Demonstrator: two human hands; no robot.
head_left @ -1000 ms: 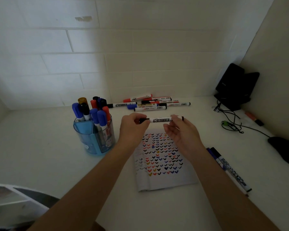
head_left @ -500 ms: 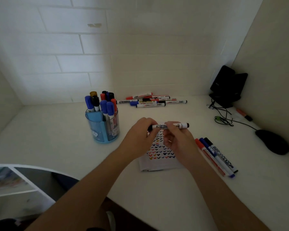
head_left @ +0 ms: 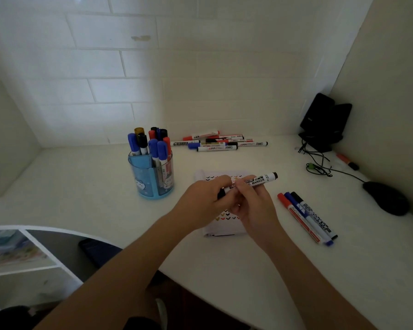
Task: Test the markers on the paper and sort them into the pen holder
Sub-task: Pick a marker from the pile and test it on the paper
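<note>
Both hands hold one white-barrelled marker [head_left: 258,181] above the paper [head_left: 221,173], mid-bench. The left hand [head_left: 200,201] is clenched on the marker's black lower-left end, thumb and fingertips pinching it; the right hand [head_left: 253,206] wraps fingers round the barrel just beside the left hand, so both grips are grasping the marker. The marker tilts up toward the right, black end cap free, printed label "MARKER" readable. Whether the cap is on or partly off is hidden by the fingers. The paper lies flat on the bench [head_left: 81,186] under the hands, covered in small coloured check marks, mostly hidden by the hands. Left of the paper, toward the back of the bench, stands the blue translucent pen holder [head_left: 153,179], upright, with several markers in it, caps up: blue, black, red, one yellowish. Behind the paper, near the back edge against the tiled wall [head_left: 105,67], lies a loose pile of markers [head_left: 219,142], red, blue and black caps, lying roughly parallel to the edge. Right of the paper, three markers [head_left: 305,217], red, blue, black, lie side by side, touching, angled toward the front-right. Back-right corner: black stand [head_left: 324,122] with cables [head_left: 317,163]; an orange marker [head_left: 347,161] near the right wall; a black mouse [head_left: 386,197] at the right edge.
</note>
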